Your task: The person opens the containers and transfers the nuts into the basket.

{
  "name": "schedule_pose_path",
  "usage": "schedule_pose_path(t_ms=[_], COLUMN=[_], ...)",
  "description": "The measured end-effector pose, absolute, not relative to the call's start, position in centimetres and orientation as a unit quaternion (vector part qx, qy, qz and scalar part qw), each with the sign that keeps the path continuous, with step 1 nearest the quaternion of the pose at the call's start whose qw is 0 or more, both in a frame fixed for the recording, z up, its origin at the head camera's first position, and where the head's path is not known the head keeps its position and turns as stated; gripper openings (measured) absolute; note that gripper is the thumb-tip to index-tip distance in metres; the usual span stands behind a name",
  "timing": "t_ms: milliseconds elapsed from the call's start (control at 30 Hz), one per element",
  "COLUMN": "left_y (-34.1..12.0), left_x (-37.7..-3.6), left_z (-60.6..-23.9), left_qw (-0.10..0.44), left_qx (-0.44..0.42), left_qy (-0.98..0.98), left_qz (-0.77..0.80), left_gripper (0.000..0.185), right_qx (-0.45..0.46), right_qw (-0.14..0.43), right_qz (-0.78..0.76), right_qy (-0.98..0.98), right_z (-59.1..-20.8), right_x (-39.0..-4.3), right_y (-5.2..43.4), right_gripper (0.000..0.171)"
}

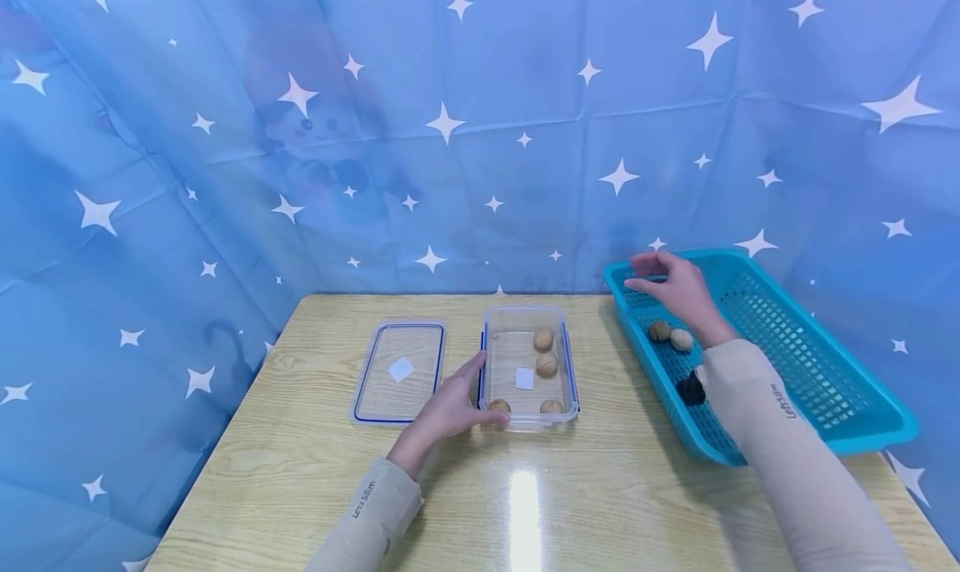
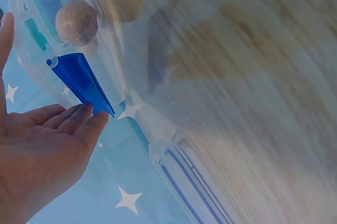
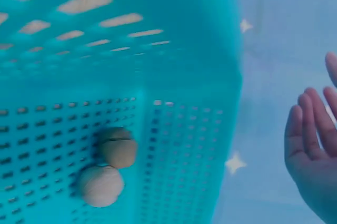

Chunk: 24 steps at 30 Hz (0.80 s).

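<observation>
My left hand point(image 1: 453, 405) rests against the near left corner of a clear plastic box point(image 1: 500, 322), fingers along its left wall and thumb at the front. In the left wrist view its straight fingertips touch the box's blue latch point(image 2: 83, 81). Several walnuts point(image 1: 547, 365) lie in the box, mostly on its right side. Over the far left end of a turquoise basket point(image 1: 862, 380), my right hand point(image 1: 671, 288) holds nothing, its fingers loosely extended. Below it in the basket sit a brown walnut point(image 1: 659, 331) and a paler walnut point(image 1: 681, 340), side by side.
A clear lid point(image 1: 382, 372) with a blue seal lies flat on the wooden table point(image 1: 300, 472), left of the box. Behind the table hangs a blue curtain point(image 1: 495, 163) with white stars. The basket overhangs the table's right edge.
</observation>
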<state>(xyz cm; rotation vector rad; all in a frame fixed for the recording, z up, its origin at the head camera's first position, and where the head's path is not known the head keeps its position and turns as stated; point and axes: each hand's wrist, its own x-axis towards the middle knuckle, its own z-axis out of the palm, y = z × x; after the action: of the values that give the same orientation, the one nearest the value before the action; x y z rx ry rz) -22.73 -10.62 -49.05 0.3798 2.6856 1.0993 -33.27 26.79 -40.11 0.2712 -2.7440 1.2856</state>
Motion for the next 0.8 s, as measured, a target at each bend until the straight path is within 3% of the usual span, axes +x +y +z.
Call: schedule_pose_path(t_ms=[400, 800], left_y=[-10.5, -10.5], left_x=[-22.7, -22.6], left_z=[-48.9, -49.0], left_qw=[0.106, 0.103], left_qx=[0.132, 0.132], left_qy=[0.911, 0.91], left_qz=[0.377, 0.379], left_gripper=[0.111, 0.111], right_qx=[0.133, 0.169], right_qw=[0.067, 0.058], right_qz=[0.437, 0.467], right_qy=[-0.887, -0.866], right_z=[-36.9, -37.0], right_x=[-32.1, -31.2], right_y=[22.8, 19.5], right_gripper=[0.045, 0.039])
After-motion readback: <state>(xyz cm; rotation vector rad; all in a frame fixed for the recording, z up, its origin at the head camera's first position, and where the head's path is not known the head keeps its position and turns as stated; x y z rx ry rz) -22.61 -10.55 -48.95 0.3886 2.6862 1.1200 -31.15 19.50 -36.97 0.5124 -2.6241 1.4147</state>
